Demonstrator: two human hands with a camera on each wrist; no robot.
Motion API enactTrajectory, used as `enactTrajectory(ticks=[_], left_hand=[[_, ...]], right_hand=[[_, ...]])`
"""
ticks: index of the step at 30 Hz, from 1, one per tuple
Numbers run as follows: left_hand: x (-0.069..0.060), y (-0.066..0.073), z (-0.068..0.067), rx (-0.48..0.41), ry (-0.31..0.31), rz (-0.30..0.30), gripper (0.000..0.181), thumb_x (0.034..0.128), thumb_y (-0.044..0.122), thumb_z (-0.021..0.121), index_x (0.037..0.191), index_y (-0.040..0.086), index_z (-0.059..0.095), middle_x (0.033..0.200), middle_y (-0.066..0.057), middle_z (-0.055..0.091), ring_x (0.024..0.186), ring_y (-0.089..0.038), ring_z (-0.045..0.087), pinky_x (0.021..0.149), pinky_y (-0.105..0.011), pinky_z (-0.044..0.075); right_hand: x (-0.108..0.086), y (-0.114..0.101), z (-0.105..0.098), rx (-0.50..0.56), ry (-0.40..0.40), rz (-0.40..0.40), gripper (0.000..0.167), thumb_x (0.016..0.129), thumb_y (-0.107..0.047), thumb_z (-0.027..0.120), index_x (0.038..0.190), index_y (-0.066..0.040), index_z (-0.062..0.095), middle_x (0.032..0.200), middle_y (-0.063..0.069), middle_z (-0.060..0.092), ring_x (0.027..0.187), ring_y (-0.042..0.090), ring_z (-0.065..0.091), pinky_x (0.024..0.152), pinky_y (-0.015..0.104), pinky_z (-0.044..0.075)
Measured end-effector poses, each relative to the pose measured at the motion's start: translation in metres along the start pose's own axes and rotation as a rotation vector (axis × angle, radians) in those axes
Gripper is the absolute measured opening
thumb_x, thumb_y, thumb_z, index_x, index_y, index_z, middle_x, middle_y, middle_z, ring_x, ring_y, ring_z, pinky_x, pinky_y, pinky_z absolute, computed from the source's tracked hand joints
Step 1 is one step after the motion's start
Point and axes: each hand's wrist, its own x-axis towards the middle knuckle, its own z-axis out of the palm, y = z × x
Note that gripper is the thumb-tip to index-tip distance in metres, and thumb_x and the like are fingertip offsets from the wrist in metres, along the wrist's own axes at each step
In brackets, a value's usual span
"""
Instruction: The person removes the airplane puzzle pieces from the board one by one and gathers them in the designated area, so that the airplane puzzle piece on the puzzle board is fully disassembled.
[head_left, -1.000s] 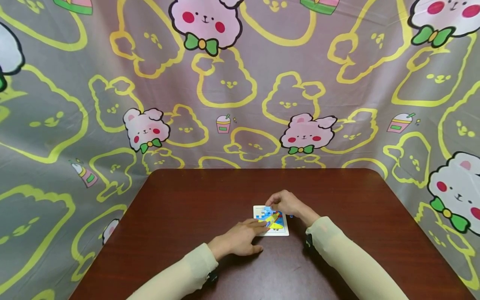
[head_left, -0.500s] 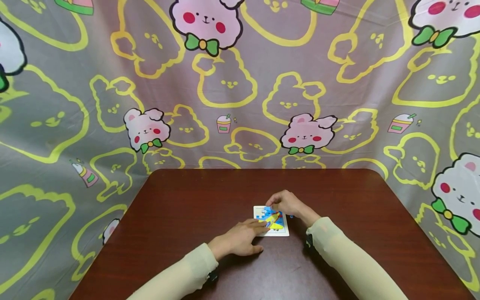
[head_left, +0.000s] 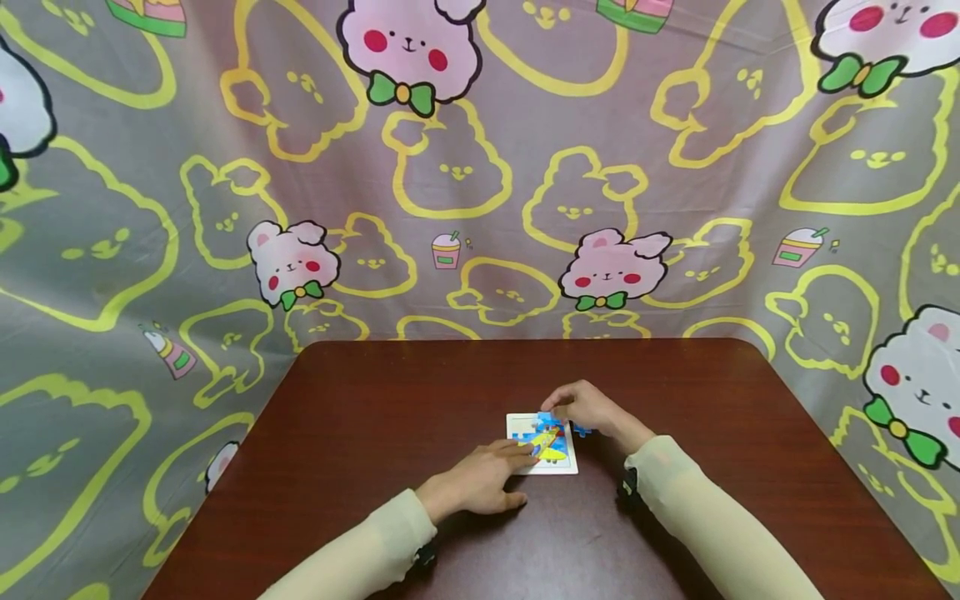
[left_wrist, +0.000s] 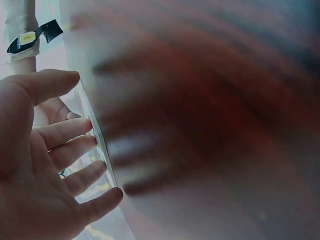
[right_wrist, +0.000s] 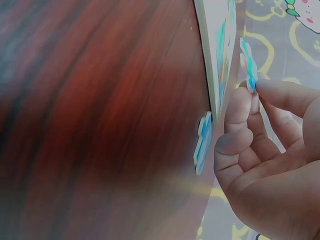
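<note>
A small white-framed jigsaw puzzle board with a blue and yellow picture lies on the table. My left hand reaches over its left side, fingers extended and resting on the picture; in the left wrist view the fingertips of that hand meet the board's edge. My right hand pinches a blue puzzle piece between thumb and fingers, above the board's upper right part. Another blue puzzle piece lies on the table beside the board's right edge, partly under the right hand in the head view.
The brown wooden table runs back to a hanging cloth printed with cartoon bears and yellow outlines. The cloth also closes off the left and right sides. A black strap circles the right wrist.
My right hand has shifted slightly to the right with the pinched puzzle piece, and the loose piece beside the board shows more. The left hand stays in place.
</note>
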Motion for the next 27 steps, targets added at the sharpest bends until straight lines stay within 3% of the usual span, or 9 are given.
enactTrajectory(ticks=[7, 15, 27], left_hand=[[0.002, 0.0, 0.0, -0.008, 0.01, -0.004, 0.061, 0.0913, 0.04, 0.067, 0.147, 0.021, 0.051, 0.157, 0.002, 0.045, 0.146, -0.023, 0.041, 0.112, -0.047, 0.043], [0.004, -0.001, 0.0, -0.008, 0.0, -0.016, 0.061, 0.0913, 0.041, 0.067, 0.147, 0.021, 0.051, 0.157, 0.004, 0.044, 0.146, -0.022, 0.04, 0.114, -0.044, 0.042], [0.001, 0.0, -0.002, -0.008, 0.012, -0.005, 0.06, 0.0904, 0.039, 0.068, 0.146, 0.02, 0.053, 0.157, 0.003, 0.045, 0.146, -0.024, 0.041, 0.111, -0.047, 0.044]], right_hand=[[-0.004, 0.007, -0.014, 0.035, 0.001, 0.027, 0.013, 0.092, -0.008, 0.066, 0.096, -0.01, 0.078, 0.088, 0.006, 0.073, 0.071, 0.018, 0.062, 0.062, 0.031, 0.05], [-0.01, 0.015, -0.03, 0.007, 0.001, 0.051, 0.013, 0.093, -0.01, 0.066, 0.097, -0.012, 0.078, 0.077, 0.006, 0.068, 0.062, 0.018, 0.054, 0.049, 0.025, 0.038], [-0.021, 0.037, -0.052, -0.003, 0.014, 0.088, 0.015, 0.094, -0.009, 0.064, 0.101, -0.01, 0.077, 0.076, 0.007, 0.066, 0.068, 0.021, 0.057, 0.049, 0.027, 0.04]])
